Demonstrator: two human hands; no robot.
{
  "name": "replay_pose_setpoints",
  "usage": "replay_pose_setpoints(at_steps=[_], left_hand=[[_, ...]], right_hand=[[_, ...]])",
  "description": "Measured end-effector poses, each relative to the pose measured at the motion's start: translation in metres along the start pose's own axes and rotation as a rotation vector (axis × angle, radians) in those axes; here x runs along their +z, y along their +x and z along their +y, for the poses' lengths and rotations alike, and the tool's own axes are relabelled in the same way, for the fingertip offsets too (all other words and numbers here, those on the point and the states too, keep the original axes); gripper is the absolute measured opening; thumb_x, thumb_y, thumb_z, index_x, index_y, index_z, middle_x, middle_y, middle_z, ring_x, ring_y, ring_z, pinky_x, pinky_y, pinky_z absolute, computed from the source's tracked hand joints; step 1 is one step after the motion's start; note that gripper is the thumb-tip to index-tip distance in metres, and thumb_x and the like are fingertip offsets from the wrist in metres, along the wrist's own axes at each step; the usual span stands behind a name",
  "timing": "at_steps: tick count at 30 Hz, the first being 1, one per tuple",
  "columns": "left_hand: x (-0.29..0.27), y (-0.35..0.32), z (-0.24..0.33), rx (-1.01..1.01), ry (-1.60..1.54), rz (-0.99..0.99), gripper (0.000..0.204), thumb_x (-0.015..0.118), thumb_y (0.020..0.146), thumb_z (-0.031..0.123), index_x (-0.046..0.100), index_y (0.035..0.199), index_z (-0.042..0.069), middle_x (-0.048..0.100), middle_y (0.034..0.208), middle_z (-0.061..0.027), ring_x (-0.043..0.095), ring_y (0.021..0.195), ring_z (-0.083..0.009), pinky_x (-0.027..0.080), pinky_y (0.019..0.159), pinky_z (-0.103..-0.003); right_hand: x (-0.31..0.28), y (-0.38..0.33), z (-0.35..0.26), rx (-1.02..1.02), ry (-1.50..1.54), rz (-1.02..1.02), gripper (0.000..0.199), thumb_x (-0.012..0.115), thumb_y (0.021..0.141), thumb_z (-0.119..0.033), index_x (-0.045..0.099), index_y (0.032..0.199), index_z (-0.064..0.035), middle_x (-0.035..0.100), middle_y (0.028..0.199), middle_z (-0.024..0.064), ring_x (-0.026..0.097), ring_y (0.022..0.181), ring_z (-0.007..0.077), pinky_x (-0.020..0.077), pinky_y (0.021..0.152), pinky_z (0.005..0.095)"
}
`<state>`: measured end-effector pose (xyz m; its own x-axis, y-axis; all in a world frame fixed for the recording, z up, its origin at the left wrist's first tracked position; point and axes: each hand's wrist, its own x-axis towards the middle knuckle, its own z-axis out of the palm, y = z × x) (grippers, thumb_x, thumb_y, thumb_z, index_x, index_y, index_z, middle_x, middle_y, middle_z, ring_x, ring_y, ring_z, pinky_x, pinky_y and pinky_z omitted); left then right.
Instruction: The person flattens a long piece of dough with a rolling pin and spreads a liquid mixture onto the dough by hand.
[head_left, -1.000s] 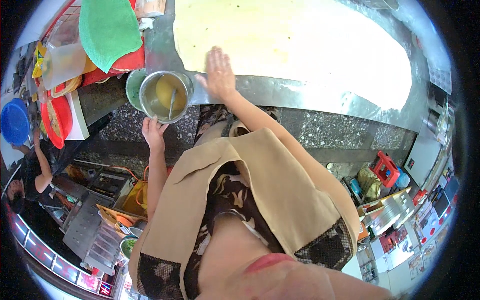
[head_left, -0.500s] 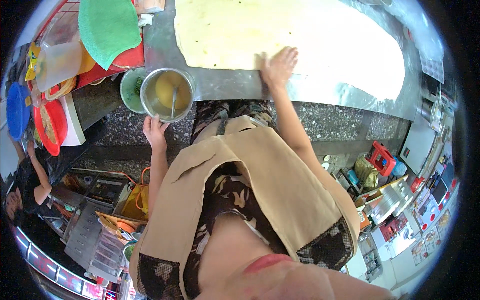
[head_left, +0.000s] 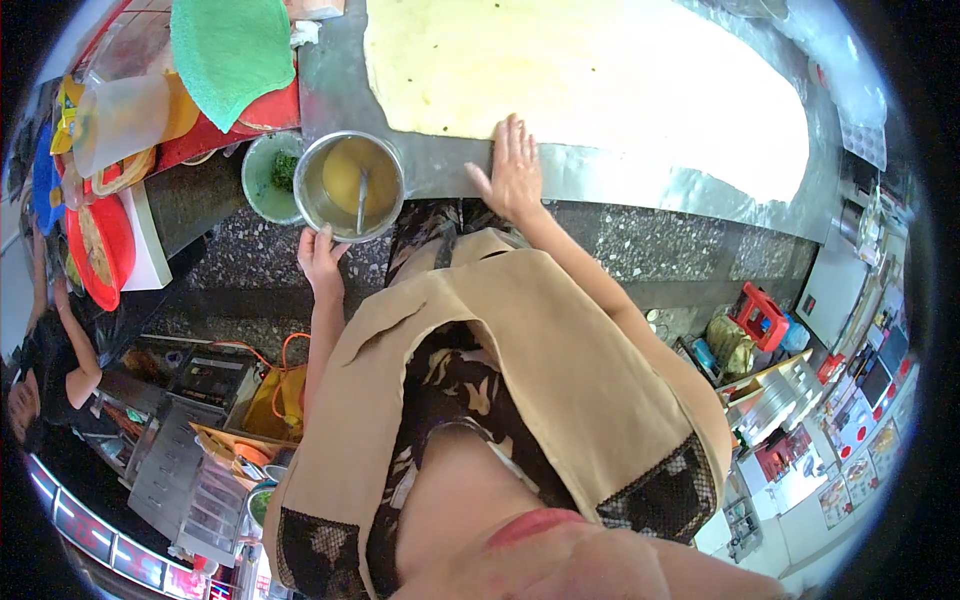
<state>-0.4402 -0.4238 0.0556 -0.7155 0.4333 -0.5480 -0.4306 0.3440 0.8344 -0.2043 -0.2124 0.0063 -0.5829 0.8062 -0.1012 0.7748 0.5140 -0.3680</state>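
A broad sheet of pale dough [head_left: 480, 75] lies spread over the metal worktop, its right part washed out by glare. My right hand [head_left: 515, 172] rests open at the sheet's near edge, fingers stretched out and touching it, thumb spread to the left. On the left, my left hand [head_left: 320, 255] grips the near side of a round metal pot [head_left: 312, 205]. Inside the pot is a yellow liquid [head_left: 343, 170] with a metal spoon [head_left: 362, 200] leaning in it. Beside the pot stands a pale green bowl [head_left: 258, 185] with chopped greens [head_left: 284, 170].
The metal worktop's [head_left: 450, 175] near edge runs in front of me. At the far left are a green cloth-like sheet [head_left: 235, 60], a translucent jug [head_left: 125, 120] and a red tray [head_left: 100, 250]. Another person [head_left: 75, 360] stands at the left. A red stool [head_left: 763, 315] is behind me on the right.
My right hand has slid left along the near edge of the dough. The pot and my left hand have shifted slightly right in the picture, showing more of the greens.
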Motion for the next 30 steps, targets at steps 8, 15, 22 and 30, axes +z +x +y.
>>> replay_pose_setpoints(at_steps=[8, 15, 22, 30], left_hand=[[0.005, 0.003, 0.004, 0.014, -0.006, -0.076, 0.014, 0.053, 0.093, 0.016, 0.057, 0.099, 0.004, 0.061, 0.092, -0.0039, 0.061, 0.082, -0.0114, 0.056, 0.074, -0.03], [0.009, -0.002, 0.009, 0.011, 0.015, -0.001, 0.015, 0.051, 0.092, 0.014, 0.056, 0.102, 0.003, 0.061, 0.097, -0.0049, 0.062, 0.085, -0.0123, 0.056, 0.075, -0.031], [0.002, 0.001, 0.008, -0.015, 0.032, -0.01, 0.016, 0.052, 0.093, 0.014, 0.055, 0.105, 0.004, 0.061, 0.1, -0.005, 0.063, 0.092, -0.0158, 0.054, 0.076, -0.032], [0.008, 0.0, 0.013, -0.042, 0.019, 0.007, 0.013, 0.054, 0.092, 0.015, 0.055, 0.102, 0.006, 0.061, 0.101, -0.005, 0.063, 0.092, -0.0164, 0.053, 0.075, -0.032]], right_hand=[[0.014, 0.086, -0.061, -0.328, -0.019, 0.083, 0.077, 0.042, 0.09, -0.056, 0.034, 0.14, 0.0016, 0.033, 0.147, 0.0174, 0.027, 0.139, 0.0313, 0.0196, 0.114, 0.043], [-0.009, 0.048, 0.036, 0.005, -0.105, -0.007, 0.085, 0.04, 0.09, -0.059, 0.023, 0.145, 0.0032, 0.022, 0.152, 0.0206, 0.018, 0.143, 0.0318, 0.0137, 0.115, 0.0465], [-0.034, 0.042, 0.143, 0.471, -0.121, 0.22, 0.086, 0.044, 0.089, -0.054, 0.021, 0.143, 0.009, 0.021, 0.15, 0.0276, 0.016, 0.141, 0.0391, 0.0096, 0.115, 0.0502], [-0.039, 0.131, 0.064, -0.184, 0.096, -0.118, 0.085, 0.05, 0.086, -0.053, 0.026, 0.142, 0.0056, 0.023, 0.151, 0.0235, 0.018, 0.142, 0.0336, 0.0135, 0.116, 0.0426]])
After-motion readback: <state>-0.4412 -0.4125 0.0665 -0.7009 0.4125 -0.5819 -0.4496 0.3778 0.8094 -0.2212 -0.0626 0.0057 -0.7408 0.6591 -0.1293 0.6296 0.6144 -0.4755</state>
